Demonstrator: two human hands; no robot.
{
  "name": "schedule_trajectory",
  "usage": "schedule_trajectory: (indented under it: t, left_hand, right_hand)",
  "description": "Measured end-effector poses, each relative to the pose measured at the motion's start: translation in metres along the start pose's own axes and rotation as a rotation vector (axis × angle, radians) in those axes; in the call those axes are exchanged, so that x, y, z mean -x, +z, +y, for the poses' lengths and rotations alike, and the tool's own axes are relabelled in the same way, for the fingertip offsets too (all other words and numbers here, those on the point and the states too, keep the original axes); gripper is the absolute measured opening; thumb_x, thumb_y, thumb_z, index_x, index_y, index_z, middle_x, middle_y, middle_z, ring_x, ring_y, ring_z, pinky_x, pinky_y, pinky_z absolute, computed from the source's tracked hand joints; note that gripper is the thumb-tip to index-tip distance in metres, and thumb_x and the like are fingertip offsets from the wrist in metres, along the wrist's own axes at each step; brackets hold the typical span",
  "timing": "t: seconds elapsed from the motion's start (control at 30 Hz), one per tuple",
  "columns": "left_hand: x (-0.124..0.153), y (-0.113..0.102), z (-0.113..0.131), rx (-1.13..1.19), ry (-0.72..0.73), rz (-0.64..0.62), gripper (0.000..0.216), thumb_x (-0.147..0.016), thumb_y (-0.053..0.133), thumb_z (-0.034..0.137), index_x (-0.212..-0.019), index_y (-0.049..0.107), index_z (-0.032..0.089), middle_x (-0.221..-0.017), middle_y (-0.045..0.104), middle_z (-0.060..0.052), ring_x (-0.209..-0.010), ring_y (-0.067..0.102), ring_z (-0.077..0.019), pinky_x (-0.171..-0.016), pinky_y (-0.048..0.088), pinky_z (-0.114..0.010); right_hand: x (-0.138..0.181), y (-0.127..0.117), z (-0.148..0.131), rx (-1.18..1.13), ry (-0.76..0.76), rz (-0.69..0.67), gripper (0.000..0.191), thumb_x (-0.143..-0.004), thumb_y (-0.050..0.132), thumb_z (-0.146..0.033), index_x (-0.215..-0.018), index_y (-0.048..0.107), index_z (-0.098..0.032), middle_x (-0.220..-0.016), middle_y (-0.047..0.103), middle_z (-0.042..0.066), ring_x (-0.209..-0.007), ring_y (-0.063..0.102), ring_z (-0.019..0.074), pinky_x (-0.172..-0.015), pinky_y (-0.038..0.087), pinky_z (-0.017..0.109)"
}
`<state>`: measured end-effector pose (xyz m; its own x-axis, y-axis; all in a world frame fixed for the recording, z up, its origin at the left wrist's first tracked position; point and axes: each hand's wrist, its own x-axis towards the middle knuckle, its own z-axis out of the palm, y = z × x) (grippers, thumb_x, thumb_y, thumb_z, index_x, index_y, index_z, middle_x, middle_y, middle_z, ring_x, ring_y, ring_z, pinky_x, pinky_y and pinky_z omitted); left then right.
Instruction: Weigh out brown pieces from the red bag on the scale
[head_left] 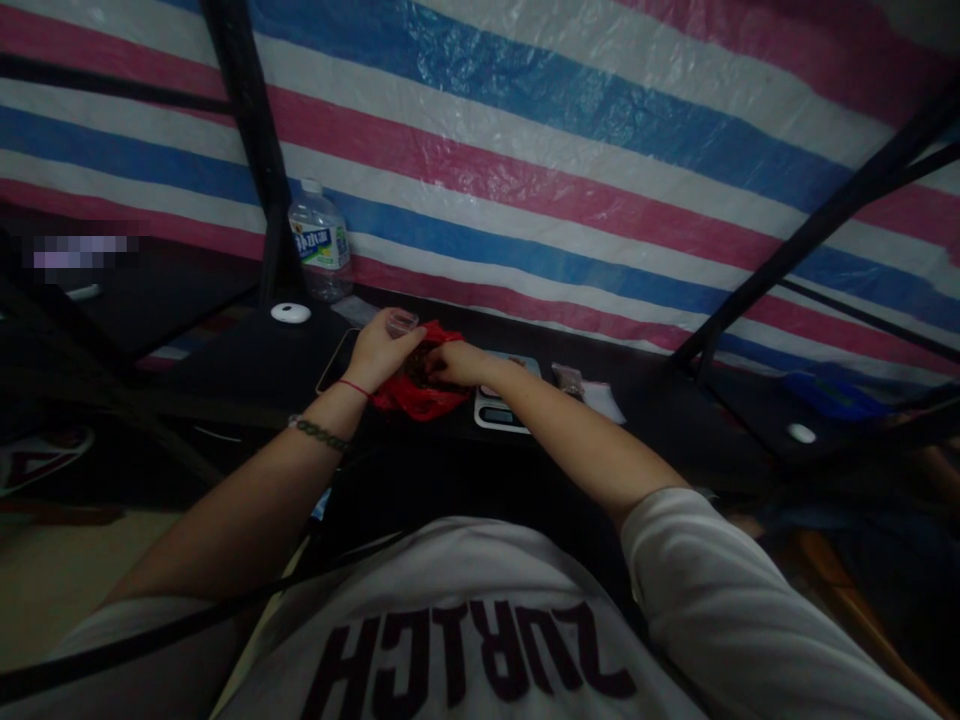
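Observation:
My left hand [381, 352] is closed around a small clear plastic container [403, 322] at the left rim of a red plastic bag [429, 402]. The bag lies open on the dark table, with small brown pieces [415, 366] inside. Into its mouth reaches my right hand [459, 362], fingers bent together among the pieces; whatever they grip is hidden. Below my right forearm, partly covered by it, sits a white digital scale [502, 415] with a small display. Something reddish rests on its pale top, too dim to name.
A large clear bottle [321, 245] stands by the black frame post. Left of my hands are a white rounded object [291, 314] and a flat thin-rimmed object [339, 360]. To the right lie a small filled bag [568, 380] and white paper [604, 402]. Striped sheeting [525, 150] hangs behind.

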<state>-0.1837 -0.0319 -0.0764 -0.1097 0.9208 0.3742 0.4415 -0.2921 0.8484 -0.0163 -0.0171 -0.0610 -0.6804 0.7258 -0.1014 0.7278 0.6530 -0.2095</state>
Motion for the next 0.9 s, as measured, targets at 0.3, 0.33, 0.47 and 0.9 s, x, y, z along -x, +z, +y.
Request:
schedule_trajectory:
  t: [0.3, 0.33, 0.47, 0.9]
  left_hand:
    - [-0.001, 0.003, -0.007, -0.008, 0.044, -0.009, 0.038, -0.069, 0.067, 0.045, -0.097, 0.063, 0.018, -0.092, 0.068, -0.004, -0.081, 0.062, -0.0183, -0.080, 0.048, -0.030]
    - [-0.001, 0.003, -0.007, -0.013, 0.044, -0.009, 0.038, -0.069, 0.067, 0.045, -0.097, 0.063, 0.019, -0.092, 0.069, -0.004, -0.081, 0.063, -0.0184, -0.079, 0.048, -0.030]
    - [-0.002, 0.002, -0.008, -0.027, 0.045, -0.015, 0.038, -0.069, 0.067, 0.046, -0.096, 0.064, 0.019, -0.091, 0.069, -0.004, -0.080, 0.062, -0.0191, -0.078, 0.048, -0.030]
    - [0.000, 0.000, -0.002, -0.028, 0.012, -0.015, 0.038, -0.069, 0.066, 0.045, -0.097, 0.064, 0.019, -0.091, 0.069, -0.004, -0.082, 0.063, -0.0193, -0.078, 0.049, -0.029]
  right_hand:
    - [0.002, 0.013, -0.014, 0.073, 0.018, -0.053, 0.031, -0.077, 0.061, -0.014, -0.108, 0.068, -0.014, -0.105, 0.071, 0.010, -0.088, 0.065, 0.0191, -0.073, 0.046, 0.023]
    - [0.002, 0.012, -0.015, 0.088, 0.038, -0.059, 0.028, -0.079, 0.060, -0.015, -0.105, 0.069, -0.014, -0.102, 0.071, 0.010, -0.086, 0.065, 0.0189, -0.072, 0.046, 0.023]
    - [0.003, 0.008, -0.016, 0.129, 0.070, -0.069, 0.025, -0.081, 0.058, -0.014, -0.102, 0.072, -0.015, -0.098, 0.072, 0.009, -0.083, 0.064, 0.0168, -0.070, 0.044, 0.022]
    - [0.013, -0.012, -0.002, -0.005, -0.036, 0.056, 0.026, -0.078, 0.061, -0.008, -0.101, 0.072, -0.015, -0.096, 0.072, 0.005, -0.082, 0.062, 0.0143, -0.074, 0.042, 0.022]
